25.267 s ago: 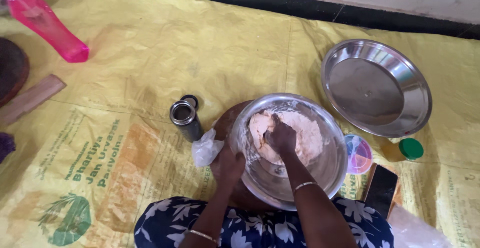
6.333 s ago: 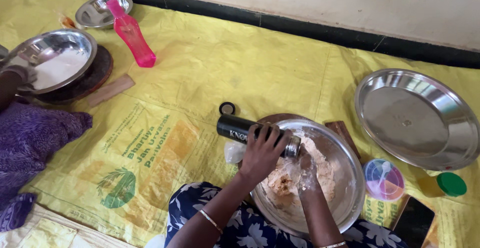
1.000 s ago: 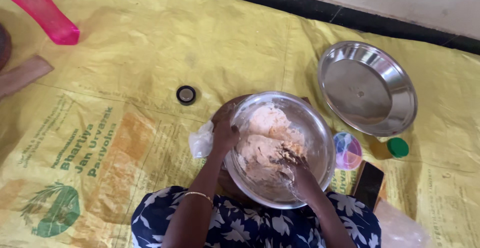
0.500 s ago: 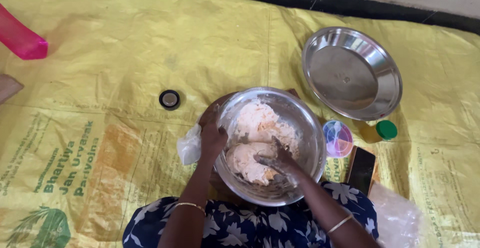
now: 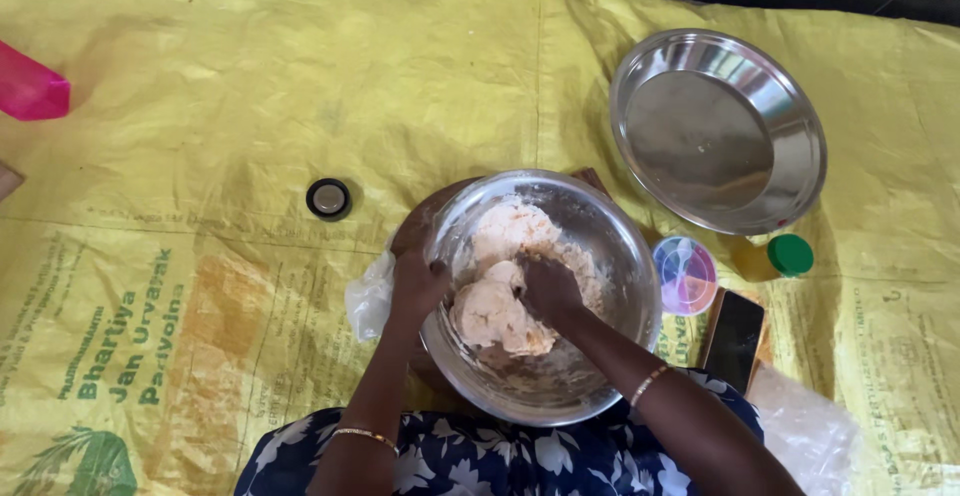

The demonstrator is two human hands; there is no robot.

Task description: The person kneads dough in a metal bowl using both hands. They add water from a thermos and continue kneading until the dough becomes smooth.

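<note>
Where the fingers [image 5: 535, 274] of the right hand [image 5: 548, 291] curl inward, they are pressed into a pale, lumpy mass of dough [image 5: 495, 306], gripping its soft, ragged surface. Dough lies in the middle of a round, polished steel bowl [image 5: 620, 256], with floury crumbs smeared along the inner wall. At the bowl's left rim the left hand [image 5: 415, 284] clasps the metal edge, fingers bent over it. Under the bowl shows the edge of a dark brown round board [image 5: 425, 221], and a crumpled clear plastic bag [image 5: 368, 296] lies just beside the left hand.

Outward to the left sits a small black round cap [image 5: 328, 199], well apart from the bowl. To the upper right rests a wide, shallow steel plate [image 5: 718, 131], smooth and reflective. Between plate and bowl lie a translucent round lid with coloured sections [image 5: 685, 274], a green bottle cap [image 5: 790, 254] and a flat black phone [image 5: 735, 326].

Everything stands on the floor, covered by a woven yellow plastic sheet [image 5: 250, 86], creased and printed in green. A pink plastic object [image 5: 30, 84] shows at the left edge; a dark strip borders the sheet at the top.
</note>
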